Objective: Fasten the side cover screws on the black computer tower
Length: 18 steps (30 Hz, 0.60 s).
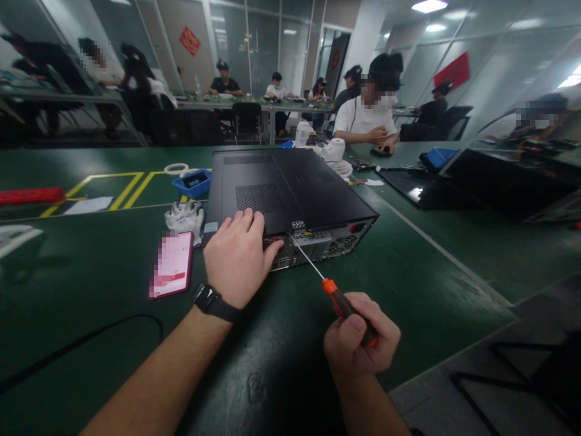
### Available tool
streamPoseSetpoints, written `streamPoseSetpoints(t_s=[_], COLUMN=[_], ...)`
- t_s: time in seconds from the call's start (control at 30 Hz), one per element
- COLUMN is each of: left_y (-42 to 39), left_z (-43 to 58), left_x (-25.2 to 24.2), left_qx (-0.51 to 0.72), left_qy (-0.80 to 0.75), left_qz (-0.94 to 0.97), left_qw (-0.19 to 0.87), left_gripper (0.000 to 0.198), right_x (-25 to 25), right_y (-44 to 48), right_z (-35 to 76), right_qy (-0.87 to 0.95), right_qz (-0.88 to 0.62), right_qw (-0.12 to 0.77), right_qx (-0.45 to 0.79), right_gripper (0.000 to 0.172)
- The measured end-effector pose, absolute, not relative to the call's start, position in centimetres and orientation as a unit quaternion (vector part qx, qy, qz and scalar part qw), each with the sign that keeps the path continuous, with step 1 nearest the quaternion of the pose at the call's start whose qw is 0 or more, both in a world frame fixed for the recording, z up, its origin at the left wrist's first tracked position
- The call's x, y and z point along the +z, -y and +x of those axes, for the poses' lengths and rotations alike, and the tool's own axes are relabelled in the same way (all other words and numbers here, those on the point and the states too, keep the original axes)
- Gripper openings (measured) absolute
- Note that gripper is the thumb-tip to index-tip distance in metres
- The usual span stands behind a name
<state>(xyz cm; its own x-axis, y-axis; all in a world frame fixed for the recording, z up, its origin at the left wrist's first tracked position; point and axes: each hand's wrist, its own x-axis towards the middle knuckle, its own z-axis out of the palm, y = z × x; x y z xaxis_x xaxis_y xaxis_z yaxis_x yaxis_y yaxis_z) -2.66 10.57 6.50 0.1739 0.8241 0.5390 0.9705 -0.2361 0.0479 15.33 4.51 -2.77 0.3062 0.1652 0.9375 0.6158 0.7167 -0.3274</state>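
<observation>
A pink phone [171, 264] lies left of the left hand [236, 259], whose fingers spread flat, pressing the near edge of the black computer case [290, 181] lying on the green table [91, 284]. The right hand [361, 342] is clenched round the orange-handled screwdriver [338, 298], tip at the case's rear panel; this looks like screw work, calling for a steady, seated tip

White gloves [184, 216], blue tray [196, 182], pink phone [171, 264]
</observation>
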Motion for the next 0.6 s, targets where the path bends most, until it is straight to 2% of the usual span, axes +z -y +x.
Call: streamPoseSetpoints(t_s=[0.17, 0.3, 0.43, 0.6], left_y=[-10.48, -10.44, -10.44, -10.40], left_z=[-2.63, -2.63, -2.61, -2.58], left_x=[6.68, 6.77, 6.77, 6.90], left_qx=[-0.233, -0.240, -0.236, -0.229], left_qy=[0.599, 0.598, 0.598, 0.598], left_qz=[-0.749, -0.748, -0.750, -0.752], left_qw=[0.162, 0.156, 0.157, 0.155], left_gripper=[0.048, 0.048, 0.048, 0.049], right_x=[-2.35, -2.20, -2.27, -2.21], right_y=[-4.95, -4.95, -4.64, -4.62], right_z=[14.96, 14.94, 15.02, 15.03], right_qy=[0.568, 0.554, 0.555, 0.566], right_qz=[-0.297, -0.314, -0.340, -0.314], right_qw=[0.755, 0.754, 0.747, 0.752], right_qx=[-0.138, -0.163, -0.133, -0.127], right_gripper=[0.030, 0.028, 0.023, 0.026])
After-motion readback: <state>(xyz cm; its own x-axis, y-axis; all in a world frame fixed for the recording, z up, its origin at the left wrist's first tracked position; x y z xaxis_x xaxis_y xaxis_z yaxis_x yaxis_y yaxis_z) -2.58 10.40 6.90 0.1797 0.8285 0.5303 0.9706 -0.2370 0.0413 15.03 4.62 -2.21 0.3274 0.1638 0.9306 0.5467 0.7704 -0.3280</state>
